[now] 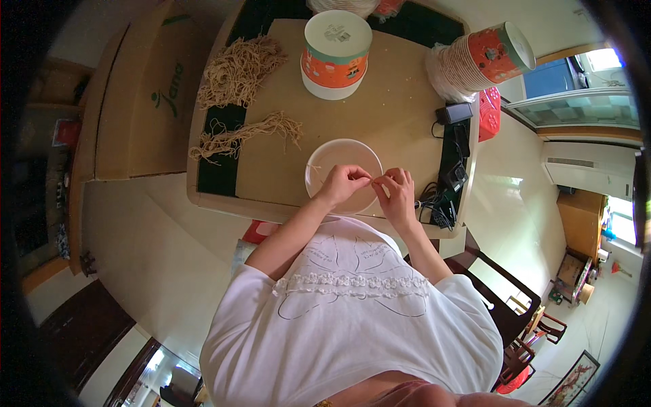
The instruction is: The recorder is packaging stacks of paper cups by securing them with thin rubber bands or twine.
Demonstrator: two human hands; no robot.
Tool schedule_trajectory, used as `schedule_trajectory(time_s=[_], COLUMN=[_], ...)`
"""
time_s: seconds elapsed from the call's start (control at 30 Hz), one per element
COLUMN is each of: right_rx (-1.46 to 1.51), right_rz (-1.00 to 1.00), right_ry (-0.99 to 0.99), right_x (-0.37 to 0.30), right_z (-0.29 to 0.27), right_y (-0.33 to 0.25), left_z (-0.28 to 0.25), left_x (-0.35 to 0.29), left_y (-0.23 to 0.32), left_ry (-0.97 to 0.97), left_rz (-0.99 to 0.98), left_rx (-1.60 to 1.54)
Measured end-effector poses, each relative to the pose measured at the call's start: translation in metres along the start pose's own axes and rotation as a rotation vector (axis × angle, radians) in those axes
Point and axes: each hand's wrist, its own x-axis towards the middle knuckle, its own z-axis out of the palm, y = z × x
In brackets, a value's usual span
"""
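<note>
Pinching thumb to forefinger, my left hand (pixel 344 183) hangs over the near part of the white bowl (pixel 349 154), and my right hand (pixel 399 193) pinches likewise at the bowl's right edge. The fingertips nearly meet; whatever is between them is too small to make out, perhaps a bit of twine. The other fingers curl loosely.

Inside the bowl, a few pale strands (pixel 316 167) lie against the left wall; my hands hide part of the bottom. The bowl looks light and thin-walled, so I'd steady it by the rim without squeezing.

Left of the bowl lies a loose bundle of tan twine (pixel 277 125), and beyond that, farther from me, a tangled heap of twine (pixel 241 71). I judge both soft, limp and nearly weightless, prone to snagging; a single strand is best taken by its free end.

Straight beyond the bowl, an orange-printed tub (pixel 336 66) stands base up, hiding anything beneath. Beyond the bowl to the right leans a stack of nested tubs (pixel 481 55), partly in clear plastic. Nearer, right of the bowl, sit a black adapter (pixel 453 113) and coiled cords (pixel 441 211).
</note>
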Motion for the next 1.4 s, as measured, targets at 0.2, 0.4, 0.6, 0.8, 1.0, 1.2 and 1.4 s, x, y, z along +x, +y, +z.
schedule_trajectory(time_s=[0.2, 0.4, 0.6, 0.8, 1.0, 1.2, 1.4], right_rx=[-0.009, -0.008, -0.004, 0.003, 0.007, 0.022, 0.039], right_rz=[0.001, 0.009, 0.012, 0.01, 0.012, 0.011, 0.025], right_ry=[-0.003, -0.008, -0.013, -0.014, -0.01, -0.004, 0.004], right_x=[0.0, -0.001, -0.001, 0.0, -0.001, -0.002, -0.001], right_z=[0.0, 0.001, 0.0, 0.001, 0.002, 0.002, 0.002], right_y=[0.0, 0.002, 0.001, 0.001, 0.002, 0.002, 0.001], left_z=[0.0, 0.002, 0.004, 0.003, 0.002, -0.004, -0.002], left_x=[0.001, 0.002, 0.003, 0.004, 0.003, 0.002, 0.0], left_y=[-0.002, -0.002, -0.012, -0.017, -0.009, 0.006, -0.002], left_ry=[0.007, 0.029, 0.068, 0.076, 0.108, 0.119, 0.116], left_rz=[0.017, 0.007, 0.024, -0.015, -0.066, -0.125, 0.007], left_rx=[0.026, 0.075, 0.055, -0.002, -0.096, -0.202, -0.054])
